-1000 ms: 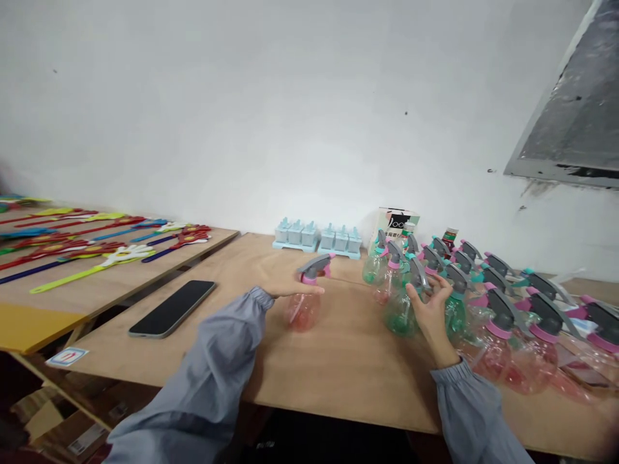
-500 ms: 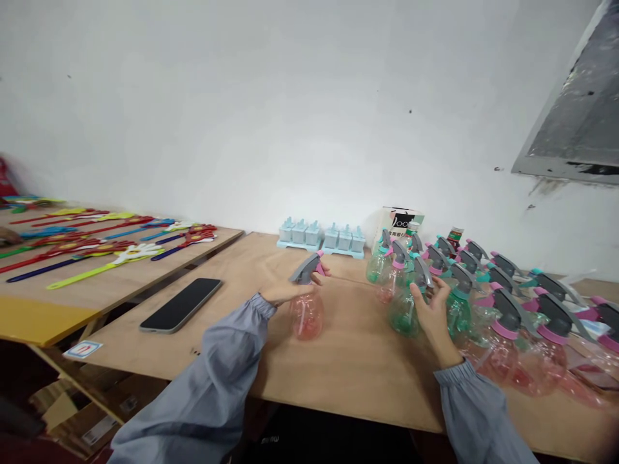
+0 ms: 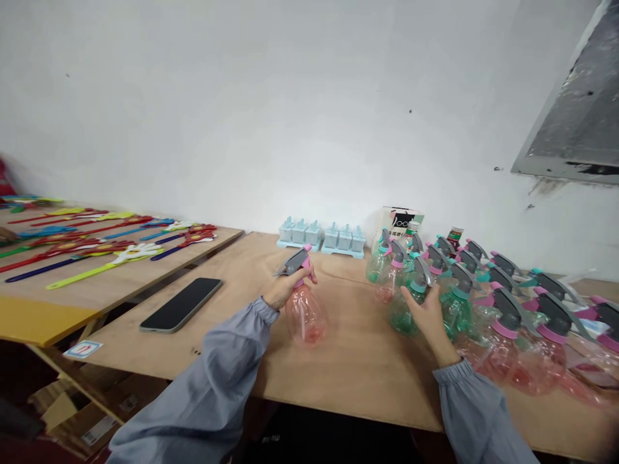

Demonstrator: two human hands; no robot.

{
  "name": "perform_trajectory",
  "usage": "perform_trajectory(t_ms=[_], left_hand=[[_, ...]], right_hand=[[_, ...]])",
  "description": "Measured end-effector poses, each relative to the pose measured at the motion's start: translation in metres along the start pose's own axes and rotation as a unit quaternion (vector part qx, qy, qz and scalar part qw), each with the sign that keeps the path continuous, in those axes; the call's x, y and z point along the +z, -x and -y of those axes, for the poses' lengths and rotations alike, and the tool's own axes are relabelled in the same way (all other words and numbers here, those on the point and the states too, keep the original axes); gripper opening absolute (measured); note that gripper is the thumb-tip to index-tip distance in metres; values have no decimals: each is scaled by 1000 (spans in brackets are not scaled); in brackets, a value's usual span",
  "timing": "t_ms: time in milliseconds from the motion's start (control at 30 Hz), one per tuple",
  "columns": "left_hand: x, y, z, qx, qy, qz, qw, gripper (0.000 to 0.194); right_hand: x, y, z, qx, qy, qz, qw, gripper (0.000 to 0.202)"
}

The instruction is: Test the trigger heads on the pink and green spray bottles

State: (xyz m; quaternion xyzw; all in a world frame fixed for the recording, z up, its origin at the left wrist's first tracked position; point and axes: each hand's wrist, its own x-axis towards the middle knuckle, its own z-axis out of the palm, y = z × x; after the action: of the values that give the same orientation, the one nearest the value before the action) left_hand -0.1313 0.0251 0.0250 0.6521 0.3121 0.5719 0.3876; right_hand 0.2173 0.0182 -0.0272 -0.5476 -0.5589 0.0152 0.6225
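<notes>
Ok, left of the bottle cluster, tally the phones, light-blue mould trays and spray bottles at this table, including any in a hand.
Phone: 1
Light-blue mould trays: 2
Spray bottle, in the left hand: 1
Total: 4

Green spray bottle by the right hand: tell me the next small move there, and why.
Probably close the right hand around the neck of the green spray bottle: its thumb and fingers are spread near that neck, with no firm grip showing, while the left hand holds the pink spray bottle by its neck.
</notes>
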Motion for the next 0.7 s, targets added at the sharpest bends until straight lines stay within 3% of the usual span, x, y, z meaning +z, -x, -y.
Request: perform_trajectory(t_ms=[133,300,600,700], left_hand=[[5,2,-4,4,37,53,998,30],[9,4,-9,0,31,-5,1000,29],[-2,-1,7,30,-28,-34,999,28],[-3,-1,9,22,-12,-12,1000,26]], right_hand=[[-1,0,1,16,6,4,1000,59],[-1,-1,1,41,16,13,999,60],[-3,-2,4,36,20,22,999,60],[-2,-2,2,42,24,24,999,62]])
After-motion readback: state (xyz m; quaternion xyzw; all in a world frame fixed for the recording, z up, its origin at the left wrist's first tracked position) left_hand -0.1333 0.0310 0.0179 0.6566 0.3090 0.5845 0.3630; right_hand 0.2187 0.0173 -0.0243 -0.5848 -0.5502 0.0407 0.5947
